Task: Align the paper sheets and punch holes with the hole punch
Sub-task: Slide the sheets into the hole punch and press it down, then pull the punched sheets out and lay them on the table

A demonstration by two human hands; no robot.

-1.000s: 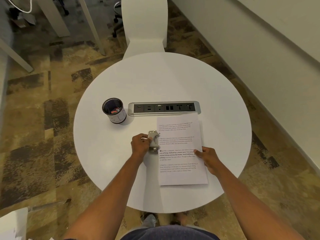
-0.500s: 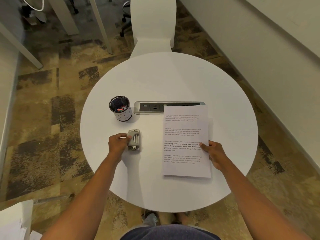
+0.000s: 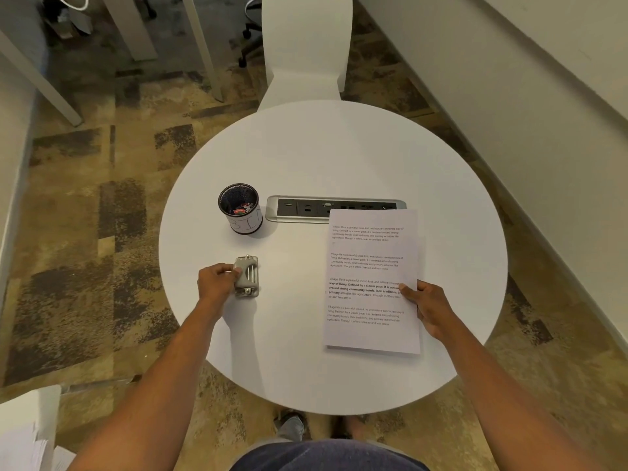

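Note:
A stack of printed paper sheets [image 3: 370, 283] lies on the right half of the round white table [image 3: 339, 154], its top edge over the power strip. My right hand [image 3: 426, 302] grips the stack at its right edge, thumb on top. A small grey metal hole punch [image 3: 247, 275] rests on the table well left of the sheets. My left hand [image 3: 217, 282] holds the punch by its left side, fingers curled on it.
A black pen cup [image 3: 240, 209] with small items stands behind the punch. A recessed power strip [image 3: 299, 208] runs across the table's middle. A white chair [image 3: 306, 45] is at the far side. More paper [image 3: 23, 436] lies at the lower left.
My left hand has pulled the hole punch away from the sheets' left edge to the left. My right hand has shifted the stack slightly right and up, over the power strip.

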